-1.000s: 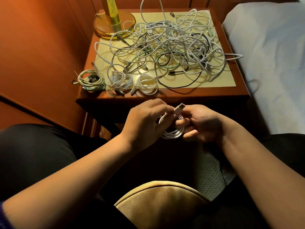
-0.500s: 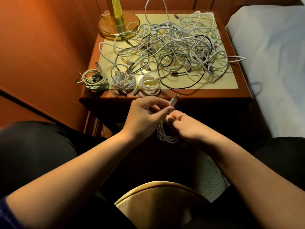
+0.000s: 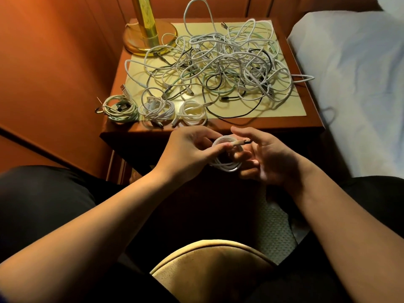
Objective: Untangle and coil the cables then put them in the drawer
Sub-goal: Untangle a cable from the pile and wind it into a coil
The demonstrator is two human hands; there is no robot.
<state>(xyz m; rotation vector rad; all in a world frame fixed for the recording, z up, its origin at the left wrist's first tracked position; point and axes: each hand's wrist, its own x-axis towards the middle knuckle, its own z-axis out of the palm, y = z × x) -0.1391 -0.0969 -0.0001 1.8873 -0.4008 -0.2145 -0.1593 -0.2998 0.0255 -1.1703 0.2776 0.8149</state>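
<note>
A small white cable coil [image 3: 227, 165] hangs in front of the nightstand, between my hands. My left hand [image 3: 188, 150] pinches the coil and its plug end, which pokes to the right. My right hand [image 3: 264, 158] lies palm up beside the coil, fingers spread and lightly cupped under it. A big tangle of white, black and green cables [image 3: 220, 66] covers the nightstand top [image 3: 310, 124]. Three finished coils lie in a row at its front left: a greenish coil [image 3: 119, 109], a white coil [image 3: 157, 108] and another white coil [image 3: 192, 112]. The drawer is hidden in shadow.
A brass lamp base [image 3: 148, 38] stands at the nightstand's back left corner. A bed with a white sheet [image 3: 358, 84] lies to the right. Orange wood panelling rises on the left. A tan chair seat edge [image 3: 209, 270] shows between my legs.
My right hand has turned palm up and spread its fingers, letting go of the coil. The plug end now points right instead of up. The view has shifted slightly.
</note>
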